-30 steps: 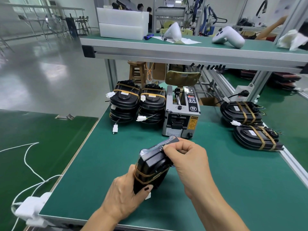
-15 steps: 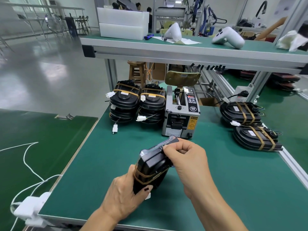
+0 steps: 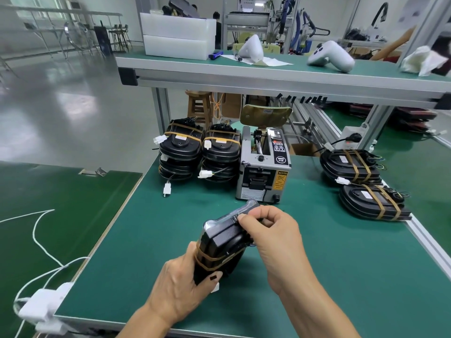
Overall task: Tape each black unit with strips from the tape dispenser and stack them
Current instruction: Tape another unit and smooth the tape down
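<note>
A black unit (image 3: 220,242) stands on edge above the near part of the green table (image 3: 341,264), with one brown tape band round its lower part. My left hand (image 3: 180,286) grips its lower end, thumb across the front. My right hand (image 3: 273,235) pinches a tape strip (image 3: 240,211) against the unit's top edge. The grey tape dispenser (image 3: 263,172) stands just behind. Left of it are two stacks of taped black units (image 3: 180,152) (image 3: 220,154). Two more taped units (image 3: 351,167) (image 3: 373,202) lie at the right.
A raised green shelf (image 3: 268,74) overhangs the back of the table, carrying white boxes (image 3: 178,36) and white controllers (image 3: 329,56). White cables and a white block (image 3: 44,306) lie at the left table. A power strip (image 3: 353,136) sits behind the right units.
Almost nothing has moved. My right hand has shifted very slightly on the tape strip at the unit's top edge; my left hand keeps its grip.
</note>
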A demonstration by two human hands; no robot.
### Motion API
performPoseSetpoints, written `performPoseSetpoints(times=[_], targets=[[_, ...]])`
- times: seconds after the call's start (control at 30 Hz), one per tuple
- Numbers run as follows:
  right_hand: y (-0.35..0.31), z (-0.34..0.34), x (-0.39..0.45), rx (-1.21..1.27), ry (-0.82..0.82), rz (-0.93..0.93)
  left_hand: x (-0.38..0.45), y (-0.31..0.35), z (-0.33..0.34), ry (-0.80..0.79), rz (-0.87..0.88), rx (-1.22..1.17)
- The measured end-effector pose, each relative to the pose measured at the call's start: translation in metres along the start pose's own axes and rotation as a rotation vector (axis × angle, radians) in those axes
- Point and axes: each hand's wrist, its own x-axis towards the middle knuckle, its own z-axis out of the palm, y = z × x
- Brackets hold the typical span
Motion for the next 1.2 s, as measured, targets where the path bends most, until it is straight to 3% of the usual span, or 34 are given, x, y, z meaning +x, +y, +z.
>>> performPoseSetpoints(times=[0.5, 1.2], targets=[[0.008, 0.011, 0.000, -0.019, 0.065, -0.071, 0.000, 0.001, -0.002, -0.004, 0.002, 0.011], [0.008, 0.004, -0.008, -0.204, -0.022, -0.099, -0.001, 0.001, -0.001, -0.027, -0.119, 0.032]])
